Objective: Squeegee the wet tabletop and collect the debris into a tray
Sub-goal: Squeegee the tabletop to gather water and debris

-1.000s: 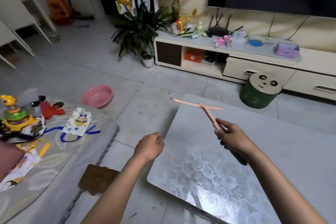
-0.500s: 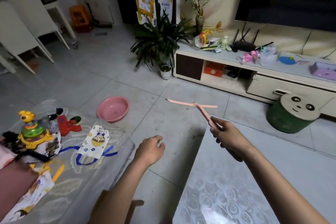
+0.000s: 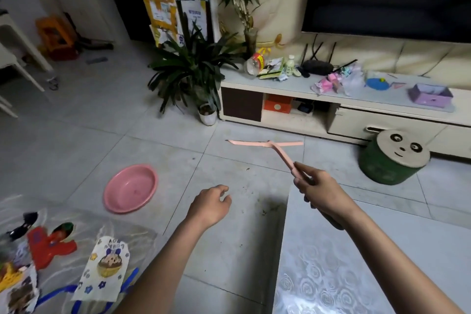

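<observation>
Head view shows the right hand (image 3: 318,191) wrapped round the handle of the pink squeegee (image 3: 267,144), whose blade runs left to right in the air over the floor, beyond the far left corner of the surface (image 3: 356,262) that lies below and behind it. The left hand (image 3: 210,205) hangs loosely curled and empty over the floor, nearer the pink basin (image 3: 130,188), which may serve as the tray. A second ago the blade was above the surface's far corner and the left hand was a tighter fist.
</observation>
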